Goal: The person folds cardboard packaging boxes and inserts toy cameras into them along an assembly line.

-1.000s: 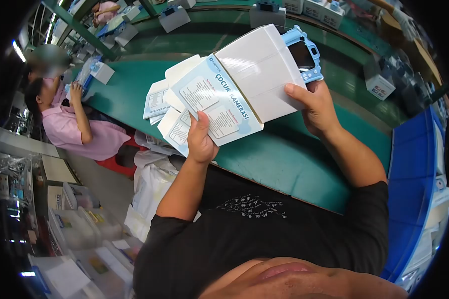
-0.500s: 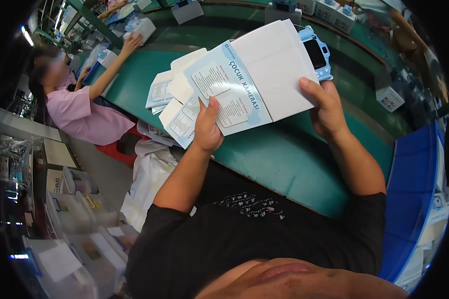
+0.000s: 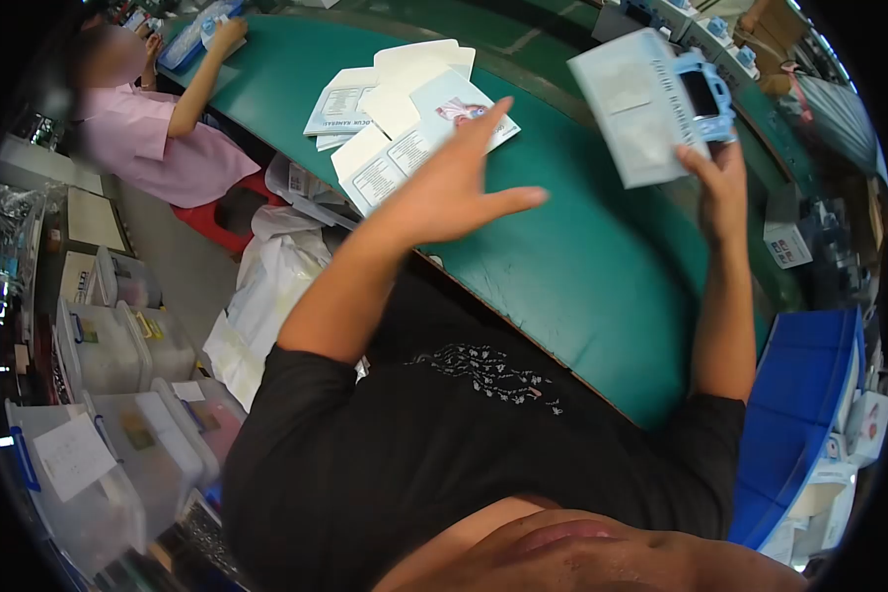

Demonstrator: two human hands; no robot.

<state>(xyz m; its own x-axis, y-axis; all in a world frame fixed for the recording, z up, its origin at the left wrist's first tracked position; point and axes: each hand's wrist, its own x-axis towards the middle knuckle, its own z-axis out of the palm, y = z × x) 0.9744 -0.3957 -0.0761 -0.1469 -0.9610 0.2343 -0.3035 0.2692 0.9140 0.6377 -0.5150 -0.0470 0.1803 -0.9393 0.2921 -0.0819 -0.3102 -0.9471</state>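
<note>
My right hand (image 3: 720,183) grips the lower right corner of a folded printed carton (image 3: 636,109), thumb on its front face. Against the carton's right edge is a light blue toy camera (image 3: 703,94) with a dark screen, its lower end at my fingers. My left hand (image 3: 459,187) is empty, its thumb and fingers spread above the green table. Beneath and beyond it lie several flat printed cartons (image 3: 395,123), fanned out and overlapping; my fingers cover part of the nearest one.
A person in a pink shirt (image 3: 158,133) sits at the table's left end. Clear plastic bins (image 3: 109,345) stand at lower left, near white plastic sheeting (image 3: 266,296). A blue bin (image 3: 794,414) is at right. White boxes (image 3: 787,232) line the bench beyond.
My left hand has let go of the carton and opened. My right hand has moved right with the carton and camera. The view has shifted, and the other person's arm has drawn back.
</note>
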